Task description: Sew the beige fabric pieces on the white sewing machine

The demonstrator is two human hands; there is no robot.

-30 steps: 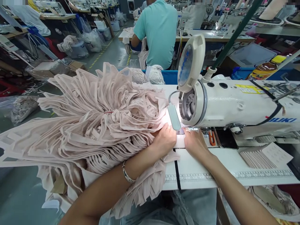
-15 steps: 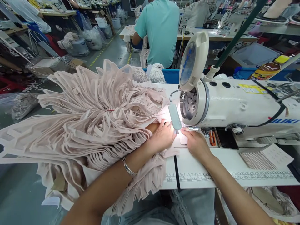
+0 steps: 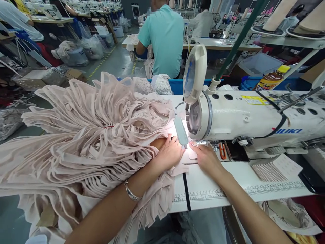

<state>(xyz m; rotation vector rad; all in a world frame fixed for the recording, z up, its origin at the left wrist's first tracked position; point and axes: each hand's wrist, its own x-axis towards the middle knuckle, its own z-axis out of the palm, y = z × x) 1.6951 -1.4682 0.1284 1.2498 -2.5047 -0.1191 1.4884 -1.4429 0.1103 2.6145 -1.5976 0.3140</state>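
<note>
A large heap of pale pink fabric pieces (image 3: pixel 96 135) spreads over the left of the white table. My left hand (image 3: pixel 170 152) lies on the pink fabric at its right end, fingers spread and pointing to the needle area. My right hand (image 3: pixel 206 157) is just right of the needle, fingertips at the bright spot; what they press or hold is too small to make out. The white sewing machine (image 3: pixel 228 112) stands over both hands, with a small lamp (image 3: pixel 181 130) partly hiding the spot between them.
Orange snips (image 3: pixel 222 151) and a dark tray (image 3: pixel 237 151) lie under the machine arm. Stacked strips (image 3: pixel 269 171) rest at right by a ruler tape (image 3: pixel 208 195). Beyond the table sits a person in a teal shirt (image 3: pixel 165 40); a bottle (image 3: pixel 273 78) stands behind the machine.
The view has shifted, so the machine, heap and hands appear further left and slightly lower. Both hands keep nearly the same places by the needle.
</note>
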